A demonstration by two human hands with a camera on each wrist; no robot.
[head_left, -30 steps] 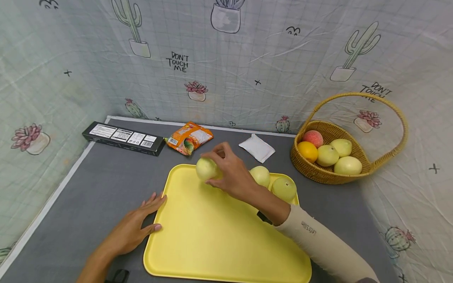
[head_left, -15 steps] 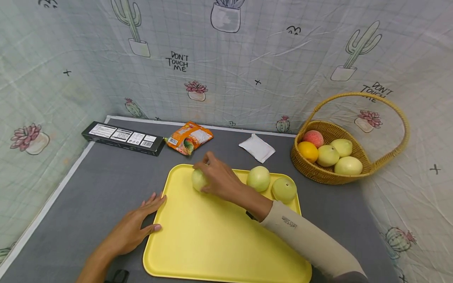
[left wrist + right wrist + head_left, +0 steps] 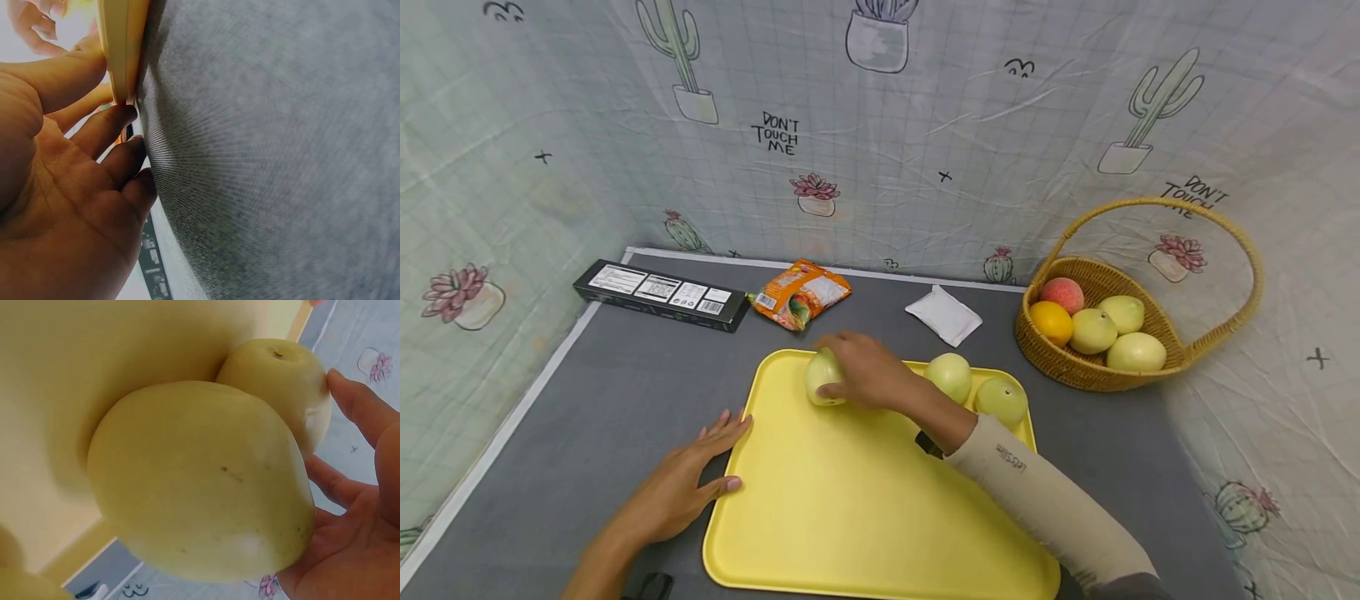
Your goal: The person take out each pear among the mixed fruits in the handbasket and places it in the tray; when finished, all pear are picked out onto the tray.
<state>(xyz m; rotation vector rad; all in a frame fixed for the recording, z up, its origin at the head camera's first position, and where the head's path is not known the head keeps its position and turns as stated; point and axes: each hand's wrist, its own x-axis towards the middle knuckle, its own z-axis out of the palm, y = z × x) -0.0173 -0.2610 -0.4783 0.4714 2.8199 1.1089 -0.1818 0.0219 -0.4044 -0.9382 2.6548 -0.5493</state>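
Observation:
My right hand (image 3: 865, 375) holds a pale green apple (image 3: 822, 382) low over the far left part of the yellow tray (image 3: 850, 517), thumb on its near side. In the right wrist view that apple (image 3: 281, 381) sits behind a bigger-looking pale green fruit (image 3: 200, 481) close to the camera; which tray fruit this is, I cannot tell. Two more green apples (image 3: 949, 378) lie along the tray's far right side. My left hand (image 3: 688, 475) touches the tray's left rim with thumb and fingertips; the left wrist view shows the fingers (image 3: 119, 156) against the rim's outer side.
At the right stands a wicker basket (image 3: 1075, 379) with a tall handle, holding a peach, an orange and several pale green fruits. Behind the tray lie a black box (image 3: 658, 293), an orange snack bag (image 3: 801, 293) and a white packet (image 3: 944, 315). Patterned cloth hangs behind.
My right hand has carried the apple slightly left and down onto or close to the tray, and its fingers have shifted on it. My left hand has stayed still.

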